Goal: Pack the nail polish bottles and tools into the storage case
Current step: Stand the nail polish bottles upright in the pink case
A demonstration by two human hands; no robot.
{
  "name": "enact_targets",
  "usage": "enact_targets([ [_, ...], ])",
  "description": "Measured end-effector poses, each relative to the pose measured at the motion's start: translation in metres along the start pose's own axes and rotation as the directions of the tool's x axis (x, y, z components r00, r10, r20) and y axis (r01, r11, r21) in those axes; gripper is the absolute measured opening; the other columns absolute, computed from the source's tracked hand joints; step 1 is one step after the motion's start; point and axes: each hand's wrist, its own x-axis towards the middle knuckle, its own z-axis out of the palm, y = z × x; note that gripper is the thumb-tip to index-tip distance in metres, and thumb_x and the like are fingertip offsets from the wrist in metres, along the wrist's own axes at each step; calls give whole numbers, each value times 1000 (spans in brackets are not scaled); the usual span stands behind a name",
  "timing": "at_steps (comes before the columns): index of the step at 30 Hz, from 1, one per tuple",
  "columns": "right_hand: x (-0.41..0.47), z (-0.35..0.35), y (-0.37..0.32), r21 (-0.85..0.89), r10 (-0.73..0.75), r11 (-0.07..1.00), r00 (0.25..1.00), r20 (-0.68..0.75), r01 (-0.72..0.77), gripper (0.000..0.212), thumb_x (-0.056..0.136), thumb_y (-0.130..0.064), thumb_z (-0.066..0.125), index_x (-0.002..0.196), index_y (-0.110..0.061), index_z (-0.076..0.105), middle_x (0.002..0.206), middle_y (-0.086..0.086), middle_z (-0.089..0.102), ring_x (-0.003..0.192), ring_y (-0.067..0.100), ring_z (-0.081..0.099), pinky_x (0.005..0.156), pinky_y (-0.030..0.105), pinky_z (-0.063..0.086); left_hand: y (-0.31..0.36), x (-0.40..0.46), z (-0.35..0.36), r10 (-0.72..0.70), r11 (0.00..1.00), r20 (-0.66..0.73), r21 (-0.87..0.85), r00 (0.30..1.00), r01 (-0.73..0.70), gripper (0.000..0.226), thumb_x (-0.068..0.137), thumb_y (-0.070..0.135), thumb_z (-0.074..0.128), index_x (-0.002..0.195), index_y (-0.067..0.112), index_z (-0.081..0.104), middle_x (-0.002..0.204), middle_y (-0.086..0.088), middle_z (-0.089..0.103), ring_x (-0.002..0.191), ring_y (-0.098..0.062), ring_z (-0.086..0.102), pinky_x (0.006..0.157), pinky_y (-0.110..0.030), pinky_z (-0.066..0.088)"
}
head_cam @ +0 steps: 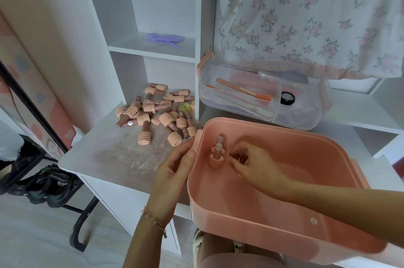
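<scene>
A pink storage case (251,222) sits open in front of me, half over the table's edge. Two nail polish bottles (216,156) stand cap-down in its far left corner. My right hand (255,167) is inside the case beside them, fingers curled and apart, with nothing visibly held. My left hand (175,169) rests against the case's outer left wall, fingers loosely extended. A pile of several peach-capped bottles (157,112) lies on the table to the left. A clear tray (262,97) behind the case holds brushes and tools.
White shelving stands behind the table, with a purple item (164,39) on one shelf. A floral cloth (306,16) hangs over the right side above the tray. A mirror frame and dark shoes (50,184) are on the floor to the left.
</scene>
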Motion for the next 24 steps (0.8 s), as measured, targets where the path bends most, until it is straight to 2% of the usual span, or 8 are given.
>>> enact_targets([
  [3, 3, -21, -29, -31, -364, 931, 925, -105, 363, 12, 86, -27, 55, 91, -19, 62, 90, -15, 59, 86, 0, 52, 78, 18, 40, -4, 10, -17, -31, 999, -62, 33, 998, 33, 35, 78, 46, 54, 101, 26, 69, 103, 9, 71, 99, -5, 64, 78, -16, 51],
  [6, 12, -23, -59, -128, -566, 819, 824, -27, 559, 30, 88, -28, 47, 110, -14, 61, 113, 0, 59, 107, 9, 49, 96, 22, 35, -16, 41, -37, 0, 961, -313, 263, 950, 86, 11, 89, 22, 58, 90, 19, 68, 97, 1, 69, 97, -19, 62, 83, -27, 47],
  [9, 20, -6, -76, -167, -554, 803, 820, 142, 572, 41, 89, -33, 45, 124, -14, 56, 132, 7, 52, 128, 16, 39, 112, 29, 21, -33, 75, -61, 94, 781, -412, 595, 906, 189, 23, 89, 19, 56, 107, 7, 65, 111, -14, 64, 104, -29, 58, 90, -36, 45],
  [12, 24, 11, -78, -225, -527, 788, 817, 235, 573, 46, 91, -44, 39, 125, -20, 55, 136, 2, 50, 135, 16, 29, 115, 27, 2, -45, 97, -75, 101, 559, -401, 780, 910, 281, 45, 89, 31, 56, 128, 9, 53, 128, -20, 50, 118, -36, 43, 101, -41, 35],
  [15, 25, 15, -76, -241, -521, 783, 816, 249, 573, 49, 88, -47, 31, 108, -19, 67, 121, -2, 61, 124, 17, 43, 114, 30, 12, -50, 112, -81, 101, 417, -377, 856, 921, 304, 53, 90, 39, 51, 137, 18, 42, 134, -19, 43, 123, -37, 36, 103, -42, 29],
  [17, 28, 14, -77, -255, -519, 775, 813, 265, 578, 54, 87, -49, 25, 102, -19, 68, 116, -3, 63, 116, 16, 47, 112, 29, 15, -49, 124, -84, 94, 342, -385, 879, 918, 333, 49, 92, 36, 47, 136, 14, 43, 131, -22, 45, 121, -38, 37, 100, -42, 31],
  [20, 30, 11, -81, -288, -514, 754, 803, 302, 590, 58, 87, -50, 20, 100, -20, 67, 107, -4, 64, 106, 14, 50, 108, 25, 15, -48, 132, -84, 74, 358, -412, 861, 908, 362, 41, 92, 23, 44, 130, 7, 48, 124, -25, 47, 114, -41, 44, 95, -44, 36],
  [24, 40, 5, -86, -253, -468, 795, 822, 324, 552, 41, 92, -45, 35, 106, -20, 64, 99, -1, 66, 95, 14, 53, 93, 24, 23, -51, 121, -88, 160, 589, -389, 775, 907, 228, 35, 90, 12, 48, 123, 2, 54, 115, -26, 49, 107, -41, 50, 90, -42, 41],
])
